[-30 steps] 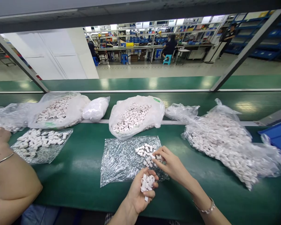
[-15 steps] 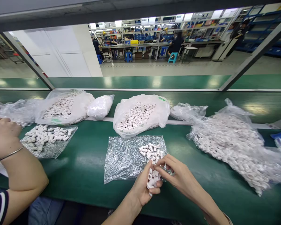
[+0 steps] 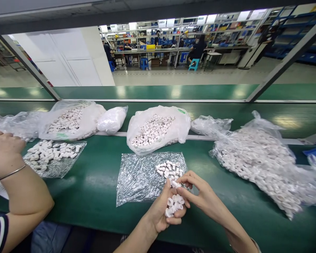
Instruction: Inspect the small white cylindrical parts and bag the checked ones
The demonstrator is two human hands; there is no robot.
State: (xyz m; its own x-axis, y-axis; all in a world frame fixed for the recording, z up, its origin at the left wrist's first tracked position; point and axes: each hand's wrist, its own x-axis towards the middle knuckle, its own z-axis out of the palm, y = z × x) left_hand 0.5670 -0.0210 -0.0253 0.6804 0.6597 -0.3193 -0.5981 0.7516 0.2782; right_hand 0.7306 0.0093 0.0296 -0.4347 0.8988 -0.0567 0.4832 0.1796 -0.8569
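My left hand (image 3: 163, 211) is cupped, palm up, around several small white plastic fittings (image 3: 175, 205). Its thumb and forefinger also pinch a fitting (image 3: 175, 184) above the palm. From the right, my right hand (image 3: 197, 189) meets that same fitting with thumb and fingertips, pinching its right end. Just beyond the hands, a pile of loose white fittings (image 3: 170, 168) lies on a flat clear plastic bag (image 3: 137, 179). Behind it sits an open white bag (image 3: 184, 126) heaped with small white parts.
A co-worker's arm (image 3: 28, 189) reaches in at the left, near another clear bag with white fittings (image 3: 52, 153). A large clear bag of white fittings (image 3: 258, 158) lies at the right on the green table (image 3: 94, 196). A frame post (image 3: 287, 52) rises behind.
My left hand has opened slightly, showing more of the fittings in its palm. A fitting now shows between both hands' fingertips. The bags and the co-worker's arm stay about where they were.
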